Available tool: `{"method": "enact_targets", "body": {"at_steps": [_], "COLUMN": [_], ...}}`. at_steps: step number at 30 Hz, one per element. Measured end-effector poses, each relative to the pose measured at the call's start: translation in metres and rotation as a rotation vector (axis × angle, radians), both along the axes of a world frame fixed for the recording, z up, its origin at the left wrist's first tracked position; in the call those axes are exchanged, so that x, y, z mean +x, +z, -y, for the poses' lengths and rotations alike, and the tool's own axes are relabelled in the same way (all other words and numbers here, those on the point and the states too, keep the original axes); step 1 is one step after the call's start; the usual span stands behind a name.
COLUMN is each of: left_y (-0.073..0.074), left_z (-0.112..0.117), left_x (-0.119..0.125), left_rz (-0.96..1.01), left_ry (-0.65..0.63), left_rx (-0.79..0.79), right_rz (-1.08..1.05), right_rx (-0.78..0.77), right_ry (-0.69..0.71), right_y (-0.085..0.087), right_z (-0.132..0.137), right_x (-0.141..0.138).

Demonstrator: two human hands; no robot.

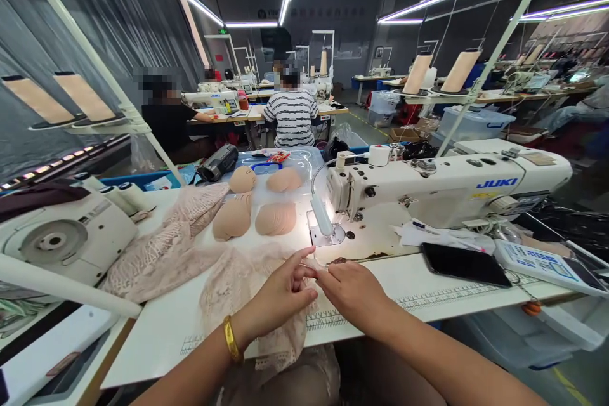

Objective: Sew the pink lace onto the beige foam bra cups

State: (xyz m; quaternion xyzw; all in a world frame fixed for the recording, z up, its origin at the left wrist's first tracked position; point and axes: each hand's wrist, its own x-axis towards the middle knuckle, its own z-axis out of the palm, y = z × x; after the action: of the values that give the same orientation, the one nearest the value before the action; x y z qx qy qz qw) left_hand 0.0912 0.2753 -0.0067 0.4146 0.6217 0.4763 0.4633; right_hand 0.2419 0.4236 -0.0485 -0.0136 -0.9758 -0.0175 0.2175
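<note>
My left hand (280,298), with a gold bangle at the wrist, has its forefinger stretched forward and its other fingers curled at the edge of the beige lace fabric (233,285). My right hand (354,295) is closed, its fingertips meeting the left ones at a narrow pale strip of that fabric. Part of the lace lies beneath my left hand and hangs over the table's front edge. Just beyond my fingertips is the needle plate (328,236) of the white sewing machine (442,184). Exactly how the fingertips grip the strip is partly hidden.
Stacked beige bra cups (276,220) lie left of the needle area, beside more lace (162,244). A black phone (465,264) and a white box (547,266) rest at the right. Thread cones (459,71) stand behind. A person in a striped shirt (291,117) sits ahead.
</note>
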Motion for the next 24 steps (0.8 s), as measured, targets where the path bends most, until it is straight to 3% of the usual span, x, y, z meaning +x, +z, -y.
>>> {"method": "enact_targets", "body": {"at_steps": [3,4,5,8,9,10,11,13,14,15,17,19,22,24], "left_y": [0.024,0.035,0.047,0.071,0.072,0.068,0.061,0.037,0.024,0.013,0.000,0.003,0.020,0.026], "left_z": [0.024,0.035,0.046,0.071,0.074,0.072,0.067,0.049,0.038,0.027,0.009,-0.001,-0.004,-0.006], "left_x": [-0.033,-0.049,-0.065,-0.099,-0.101,-0.098,-0.089,-0.065,-0.051,-0.040,-0.023,-0.016,-0.014,-0.016], "left_rz": [-0.251,-0.418,-0.625,-1.326,-1.455,-1.512,-1.496,-1.321,-1.260,-1.232,-1.201,-1.076,-0.619,-0.335], "left_ry": [-0.061,-0.013,0.104,0.635,0.703,0.677,0.563,0.172,0.008,-0.076,-0.115,-0.093,-0.127,-0.160], "left_rx": [-0.088,-0.131,-0.155,-0.156,-0.117,-0.064,-0.002,0.057,0.035,-0.022,-0.098,-0.078,-0.007,-0.020], "right_rz": [0.054,0.082,0.109,0.131,0.098,0.054,0.009,-0.024,-0.011,0.018,0.037,-0.029,-0.134,-0.123], "right_rx": [-0.041,-0.047,-0.039,0.038,0.055,0.051,0.019,-0.141,-0.253,-0.370,-0.541,-0.596,-0.649,-0.775], "right_ry": [-0.124,-0.180,-0.242,-0.376,-0.388,-0.380,-0.352,-0.261,-0.208,-0.159,-0.061,0.043,0.172,0.175], "right_y": [0.000,-0.001,-0.004,-0.011,-0.012,-0.012,-0.011,-0.007,-0.004,-0.001,0.006,0.013,0.025,0.031], "right_z": [-0.020,-0.032,-0.045,-0.080,-0.087,-0.090,-0.089,-0.077,-0.067,-0.057,-0.038,-0.024,-0.012,-0.006], "right_x": [0.020,0.029,0.038,0.061,0.064,0.065,0.063,0.053,0.047,0.042,0.033,0.030,0.030,0.029]}}
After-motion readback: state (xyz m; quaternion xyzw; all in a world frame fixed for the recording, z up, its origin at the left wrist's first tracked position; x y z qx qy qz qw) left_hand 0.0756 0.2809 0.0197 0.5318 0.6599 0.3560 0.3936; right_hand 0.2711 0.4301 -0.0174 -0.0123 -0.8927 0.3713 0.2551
